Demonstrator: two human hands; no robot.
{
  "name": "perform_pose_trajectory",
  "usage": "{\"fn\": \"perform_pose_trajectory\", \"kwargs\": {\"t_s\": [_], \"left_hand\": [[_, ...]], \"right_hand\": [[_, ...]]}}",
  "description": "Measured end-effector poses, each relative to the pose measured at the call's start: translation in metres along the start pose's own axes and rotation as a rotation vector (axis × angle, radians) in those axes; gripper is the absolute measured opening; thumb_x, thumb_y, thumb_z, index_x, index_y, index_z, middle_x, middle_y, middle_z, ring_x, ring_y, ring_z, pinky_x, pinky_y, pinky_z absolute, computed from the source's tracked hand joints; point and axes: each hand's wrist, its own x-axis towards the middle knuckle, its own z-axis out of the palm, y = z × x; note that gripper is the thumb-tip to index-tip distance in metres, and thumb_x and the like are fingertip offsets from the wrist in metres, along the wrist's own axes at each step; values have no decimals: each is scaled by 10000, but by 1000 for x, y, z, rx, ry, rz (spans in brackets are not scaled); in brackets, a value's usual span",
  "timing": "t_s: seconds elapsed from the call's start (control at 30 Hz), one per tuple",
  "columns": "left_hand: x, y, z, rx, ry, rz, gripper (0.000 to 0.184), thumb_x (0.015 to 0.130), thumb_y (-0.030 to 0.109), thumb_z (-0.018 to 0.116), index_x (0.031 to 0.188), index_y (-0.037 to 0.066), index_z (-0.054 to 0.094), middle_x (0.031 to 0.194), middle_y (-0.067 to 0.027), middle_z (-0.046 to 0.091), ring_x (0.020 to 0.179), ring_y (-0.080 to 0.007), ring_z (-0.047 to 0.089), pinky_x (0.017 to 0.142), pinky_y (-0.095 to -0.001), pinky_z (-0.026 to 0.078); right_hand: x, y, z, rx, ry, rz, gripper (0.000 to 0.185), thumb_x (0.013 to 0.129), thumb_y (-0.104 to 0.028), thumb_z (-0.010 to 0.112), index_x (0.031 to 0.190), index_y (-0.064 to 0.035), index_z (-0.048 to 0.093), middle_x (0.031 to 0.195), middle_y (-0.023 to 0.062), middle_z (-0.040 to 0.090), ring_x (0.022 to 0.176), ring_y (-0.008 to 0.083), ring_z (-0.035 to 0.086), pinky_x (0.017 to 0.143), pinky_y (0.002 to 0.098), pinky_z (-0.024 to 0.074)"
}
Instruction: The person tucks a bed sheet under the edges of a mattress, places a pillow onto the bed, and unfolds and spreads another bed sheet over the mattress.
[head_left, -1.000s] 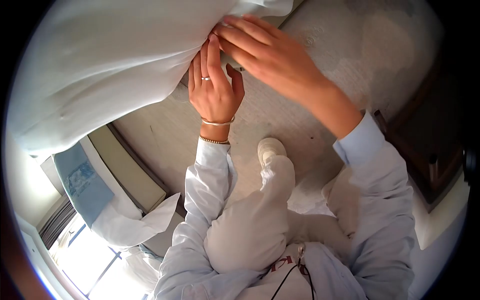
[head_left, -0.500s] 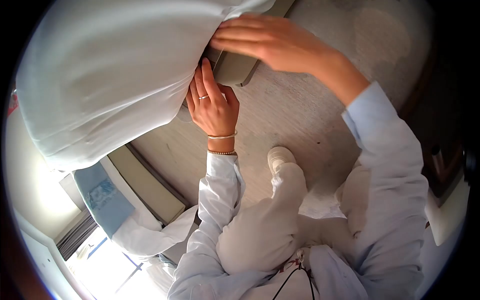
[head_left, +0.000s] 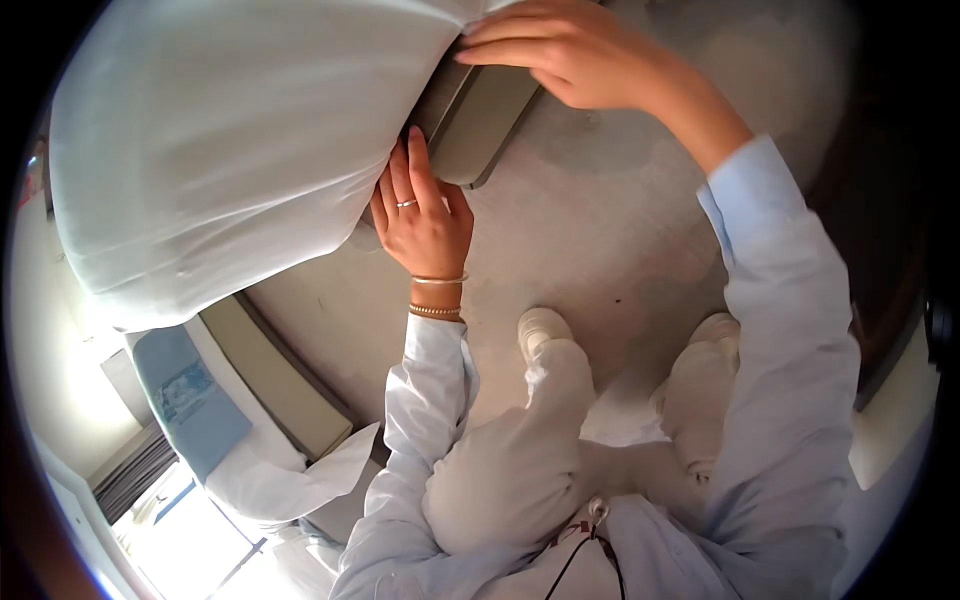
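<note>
A white sheet (head_left: 250,140) covers a bed-like surface and hangs over its near edge. My left hand (head_left: 425,225), with a ring and bracelets, rests against that edge, its fingers stretched along the sheet and their outer side partly hidden. At the sheet's upper edge, my right hand (head_left: 560,50) has its fingers extended, touching the fabric where it rises to a fold; its thumb stands apart from them. Between the two hands shows a dark strip of the frame (head_left: 440,95), with a grey-beige base panel (head_left: 490,125) beside it.
At lower left stands another bed (head_left: 275,375) with white bedding and a blue cloth (head_left: 190,395). A bright window (head_left: 190,530) lies beyond it. Grey floor (head_left: 590,220) stretches between the beds and my shoes (head_left: 545,328). Dark furniture (head_left: 880,260) borders the right side.
My right hand has moved up and right along the sheet edge, uncovering more of the dark frame and panel. My left hand stays at nearly the same place. The view has shifted slightly.
</note>
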Motion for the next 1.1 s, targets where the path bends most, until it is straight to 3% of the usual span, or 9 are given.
{"fn": "perform_pose_trajectory", "kwargs": {"t_s": [0.07, 0.13, 0.53, 0.6, 0.67, 0.77, 0.83, 0.87, 1.1], "left_hand": [[1, 1, 0, -9, 15, -21, 529, 679, 42, 520, 1206, 62, 479, 1112, -109, 569, 1002, -284, 552, 865, -392, 433], [4, 3, -1, -20, 20, -27, 528, 680, 45, 521, 1206, 63, 479, 1110, -106, 570, 1002, -284, 552, 866, -393, 432], [14, 2, -10, -40, 46, -104, 467, 686, 56, 533, 1153, 48, 522, 1073, -107, 585, 963, -279, 569, 855, -396, 438], [14, 2, -8, -41, 59, -123, 460, 686, 58, 533, 1145, 51, 527, 1073, -108, 586, 964, -279, 569, 856, -392, 438], [16, 3, -9, -61, 72, -103, 453, 685, 60, 534, 1138, 53, 533, 1073, -109, 587, 966, -280, 570, 856, -388, 437], [14, 2, -7, -73, 71, -66, 466, 671, 32, 520, 1136, 69, 542, 1055, -94, 598, 943, -276, 573, 827, -389, 446], [12, 1, -9, -81, 47, -66, 462, 684, 33, 519, 1144, 74, 535, 1073, -96, 595, 970, -278, 568, 846, -383, 439], [12, 0, -10, -92, 5, -68, 458, 697, 35, 518, 1153, 78, 527, 1091, -97, 591, 997, -281, 563, 865, -378, 432], [0, 2, -4, -109, -12, -82, 463, 702, 30, 514, 1163, 78, 520, 1094, -92, 593, 1000, -274, 563, 864, -372, 433]], "right_hand": [[-20, 1, -14, -68, 32, 45, 375, 702, -17, 544, 1075, -9, 579, 1101, 124, 578, 1075, 251, 505, 987, 366, 342], [-37, 9, -4, -378, 7, 100, 493, 743, -20, 535, 1225, -117, 499, 1261, -16, 484, 1155, 145, 455, 974, 297, 389], [31, -33, 7, -434, 68, 394, 421, 712, 35, 518, 1119, -61, 564, 1237, 71, 501, 1113, 205, 480, 944, 331, 393], [50, -34, 10, -582, 42, 455, 322, 709, -57, 549, 1018, 22, 597, 1095, 137, 560, 1108, 258, 465, 996, 405, 321], [48, -26, 40, -638, 3, 542, 448, 660, -126, 617, 1069, 41, 544, 1199, 145, 481, 1157, 270, 409, 1012, 459, 280], [22, -5, 26, -552, 122, 412, 547, 623, -137, 670, 1116, 28, 503, 1242, 162, 449, 1073, 279, 494, 951, 420, 372], [4, 15, 6, 162, 295, 194, 462, 682, 109, 465, 1103, -46, 574, 1193, 76, 542, 1080, 239, 507, 913, 335, 408], [-14, 6, -5, 358, 316, 394, 503, 651, 154, 422, 1090, -32, 581, 1152, 72, 573, 1063, 276, 519, 909, 335, 410], [-30, 6, 10, -488, 33, 389, 601, 663, 82, 552, 1228, -117, 493, 1245, -31, 489, 925, 164, 527, 820, 310, 429]]}}
